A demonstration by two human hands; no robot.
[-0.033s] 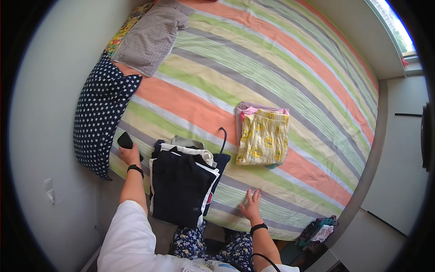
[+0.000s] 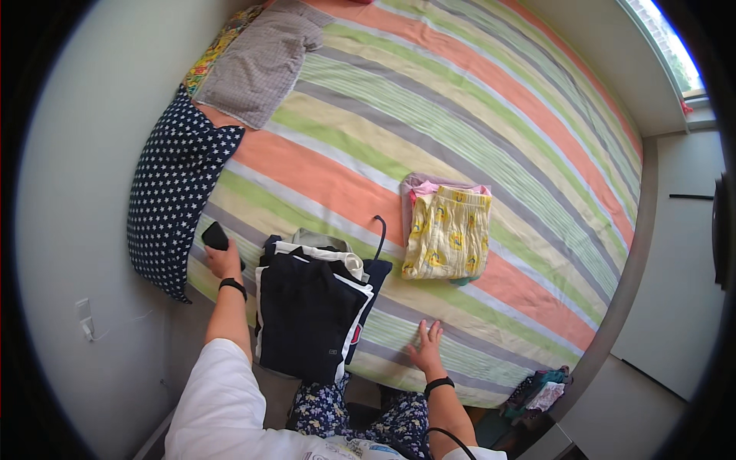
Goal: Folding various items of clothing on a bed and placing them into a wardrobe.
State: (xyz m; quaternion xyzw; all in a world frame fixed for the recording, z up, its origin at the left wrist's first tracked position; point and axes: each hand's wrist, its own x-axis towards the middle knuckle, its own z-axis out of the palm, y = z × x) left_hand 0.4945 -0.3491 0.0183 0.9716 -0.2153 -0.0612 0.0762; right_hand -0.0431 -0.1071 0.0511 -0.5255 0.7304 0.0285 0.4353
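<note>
My left hand (image 2: 223,259) is closed around a flat black phone-like object (image 2: 215,236) at the bed's left side. Only part of that object shows past my fingers. Just right of this hand lies a stack of folded dark clothes (image 2: 307,314) with white edges, its lower end hanging over the bed's near edge. A dark hook-shaped strip (image 2: 381,234) sticks out at its upper right. My right hand (image 2: 426,349) rests open on the striped bedsheet (image 2: 337,172), fingers spread and holding nothing. Beyond it sits a second folded stack, with yellow patterned pants (image 2: 447,234) on top.
A navy star-print pillow (image 2: 172,192) leans along the wall at the left. Behind it lies a grey checked cloth (image 2: 257,65). Crumpled dark fabric (image 2: 544,391) sits at the bed's near right corner, beside pale cabinets (image 2: 667,307). My legs are against the near edge.
</note>
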